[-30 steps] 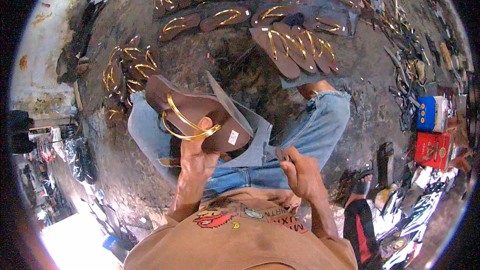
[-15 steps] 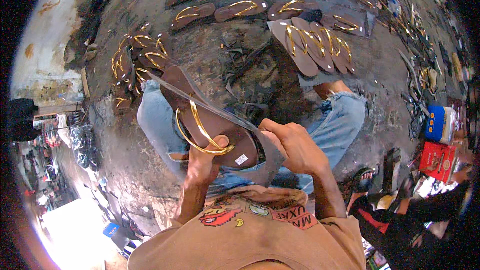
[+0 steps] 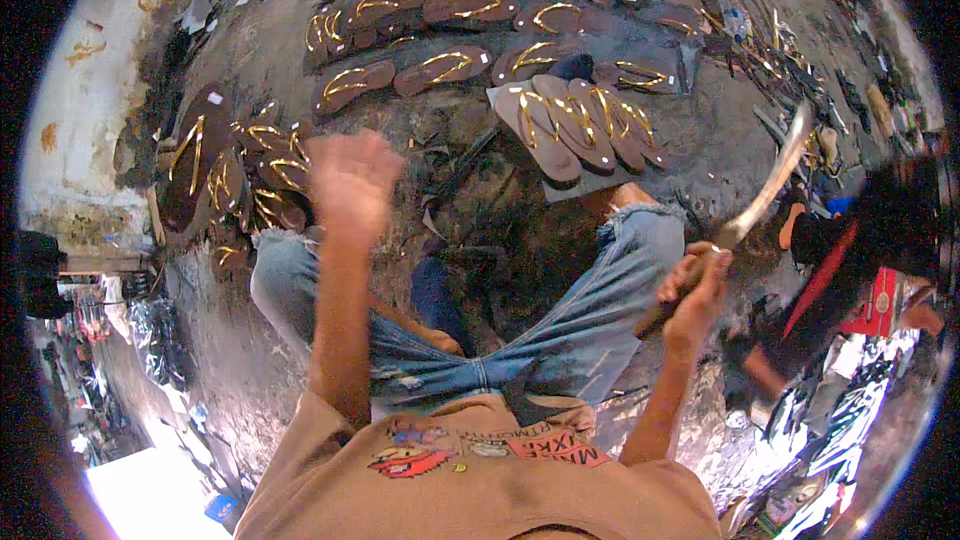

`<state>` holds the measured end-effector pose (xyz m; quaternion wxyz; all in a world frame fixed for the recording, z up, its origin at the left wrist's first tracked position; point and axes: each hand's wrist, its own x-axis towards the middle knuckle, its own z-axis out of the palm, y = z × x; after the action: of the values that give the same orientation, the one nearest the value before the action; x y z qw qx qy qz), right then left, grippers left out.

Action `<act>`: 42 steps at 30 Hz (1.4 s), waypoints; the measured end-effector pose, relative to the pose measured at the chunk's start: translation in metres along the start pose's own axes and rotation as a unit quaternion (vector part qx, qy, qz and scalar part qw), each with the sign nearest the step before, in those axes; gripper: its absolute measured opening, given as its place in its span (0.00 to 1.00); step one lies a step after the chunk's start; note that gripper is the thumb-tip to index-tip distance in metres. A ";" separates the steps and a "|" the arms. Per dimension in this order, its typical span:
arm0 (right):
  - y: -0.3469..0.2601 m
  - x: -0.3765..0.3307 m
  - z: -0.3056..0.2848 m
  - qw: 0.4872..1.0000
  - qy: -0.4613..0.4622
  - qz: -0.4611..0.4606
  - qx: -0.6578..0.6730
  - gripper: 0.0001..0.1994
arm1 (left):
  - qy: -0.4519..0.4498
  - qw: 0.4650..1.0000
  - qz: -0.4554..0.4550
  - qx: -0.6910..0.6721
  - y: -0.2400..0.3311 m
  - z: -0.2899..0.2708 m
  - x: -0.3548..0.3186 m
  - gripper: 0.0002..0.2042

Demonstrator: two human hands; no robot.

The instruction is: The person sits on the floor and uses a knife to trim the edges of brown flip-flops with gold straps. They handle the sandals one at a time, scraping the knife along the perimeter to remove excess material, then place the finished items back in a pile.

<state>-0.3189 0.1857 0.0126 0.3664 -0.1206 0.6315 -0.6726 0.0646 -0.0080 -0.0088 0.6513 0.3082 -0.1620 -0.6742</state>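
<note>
Right hand (image 3: 700, 285) grips curved knife (image 3: 777, 180); left hand (image 3: 355, 175) blurred, seemingly spread, empty; gold-strapped flip-flops (image 3: 433, 78) in rows look finished, remainder unclear

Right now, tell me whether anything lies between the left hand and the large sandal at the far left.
Yes: a cluster of gold-strapped sandals lies between the left hand and the large sandal. Nothing visible blocks a path above the cluster, though this single view leaves the hand's height uncertain.
</note>
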 end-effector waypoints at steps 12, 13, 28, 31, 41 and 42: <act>0.023 -0.017 -0.007 0.995 -0.018 0.067 0.075 0.23 | 0.016 0.893 -0.151 0.423 -0.256 0.010 0.050 0.21; 0.024 -0.017 -0.005 0.994 -0.022 0.072 0.073 0.23 | 0.031 0.881 -0.143 0.449 -0.251 0.012 0.043 0.22; 0.064 -0.012 0.067 0.955 -0.227 0.049 -0.186 0.17 | 0.095 0.843 -0.021 0.529 -0.165 -0.075 0.049 0.24; 0.061 -0.023 0.103 0.927 -0.306 0.115 -0.182 0.17 | 0.167 0.861 -0.143 0.459 -0.136 -0.126 0.057 0.26; 0.081 -0.012 0.154 0.746 -0.439 0.029 -0.500 0.22 | 0.173 0.896 -0.273 0.304 -0.101 -0.129 0.101 0.18; 0.089 -0.009 0.154 0.750 -0.438 0.012 -0.495 0.23 | 0.174 0.897 -0.275 0.298 -0.104 -0.131 0.099 0.18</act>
<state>-0.1860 0.0806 -0.0409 0.4994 -0.5591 0.6480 -0.1347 0.0701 -0.0706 -0.1928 0.3352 0.6326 -0.1483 -0.6823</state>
